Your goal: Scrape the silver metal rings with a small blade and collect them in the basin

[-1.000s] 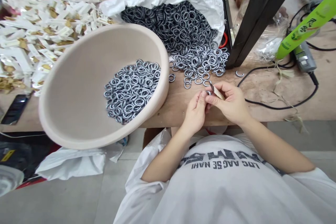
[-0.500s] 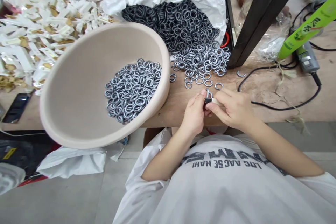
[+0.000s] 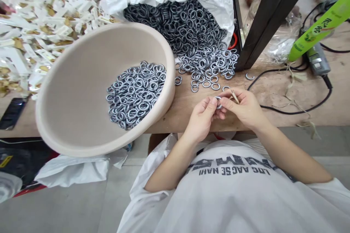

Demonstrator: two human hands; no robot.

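Pinching a small metal ring point(image 3: 218, 102) right at the fingertips, the left hand point(image 3: 201, 118) has it gripped between thumb and forefinger, while the right hand point(image 3: 243, 109) meets it from the other side, its fingers point(image 3: 226, 103) pressed together around a thin pale sliver point(image 3: 233, 96). That close two-sided hold looks like the right call: a ring this small needs both hands steady and tight together, or it could slip. The sliver's long axis runs forward from the right fingers, leaning slightly toward the left hand. The ring's exact tilt can't be told, with the fingers hiding most of it. A loose ring point(image 3: 225, 88) lies just ahead of the right fingers, a heap of rings point(image 3: 207, 69) sits farther out on the worktop point(image 3: 177, 118), and a beige bowl point(image 3: 171, 94) stands left of the left fingers.
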